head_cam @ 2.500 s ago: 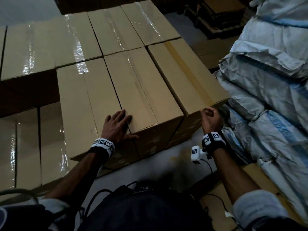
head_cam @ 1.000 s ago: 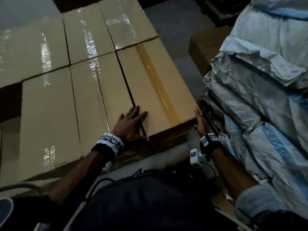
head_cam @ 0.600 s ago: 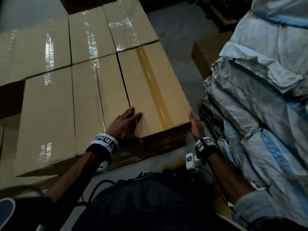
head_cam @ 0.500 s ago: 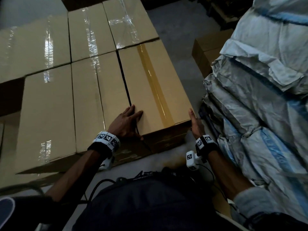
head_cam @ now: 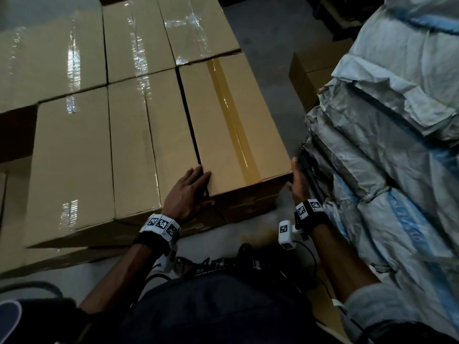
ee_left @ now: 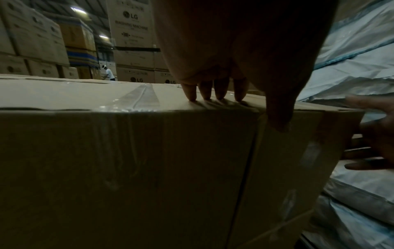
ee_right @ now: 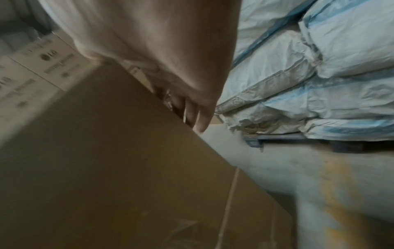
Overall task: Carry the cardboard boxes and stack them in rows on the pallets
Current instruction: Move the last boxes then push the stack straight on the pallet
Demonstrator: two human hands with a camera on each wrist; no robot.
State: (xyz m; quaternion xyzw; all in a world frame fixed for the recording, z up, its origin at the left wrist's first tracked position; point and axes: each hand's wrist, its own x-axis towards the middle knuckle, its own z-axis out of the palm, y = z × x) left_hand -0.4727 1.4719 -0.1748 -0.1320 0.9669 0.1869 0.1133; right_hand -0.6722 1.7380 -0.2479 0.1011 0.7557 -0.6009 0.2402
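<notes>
At the far left a lower cardboard box (head_cam: 12, 214) sits a tier down, and beside it the top row runs rightward: a wide box (head_cam: 72, 165), then a shrink-wrapped box (head_cam: 149, 135), then the brown-taped box (head_cam: 231, 115) at the right end of the stack. The pallet beneath is hidden by the cartons.

The left hand (head_cam: 187, 194) lies flat across the seam between the wrapped box and the taped one, its fingers (ee_left: 220, 91) spread straight on the top and the thumb hanging over the near face. The right hand (head_cam: 298, 182) is pressed, fingers straight, against the taped box's right side at its near corner; neither grip is curled round anything.

A dark gap shows along that seam, so the taped box looks not quite home. I'd judge a hard shove from the right could skew it or nip the left fingertips in the gap. The right knuckles also have little room against the grey-blue sacks (head_cam: 397, 145) stacked just beside.

Below is a bare concrete floor (head_cam: 250, 232), stained orange; beyond, tall stacks of printed cartons (ee_left: 130, 33) under dim ceiling lamps.
</notes>
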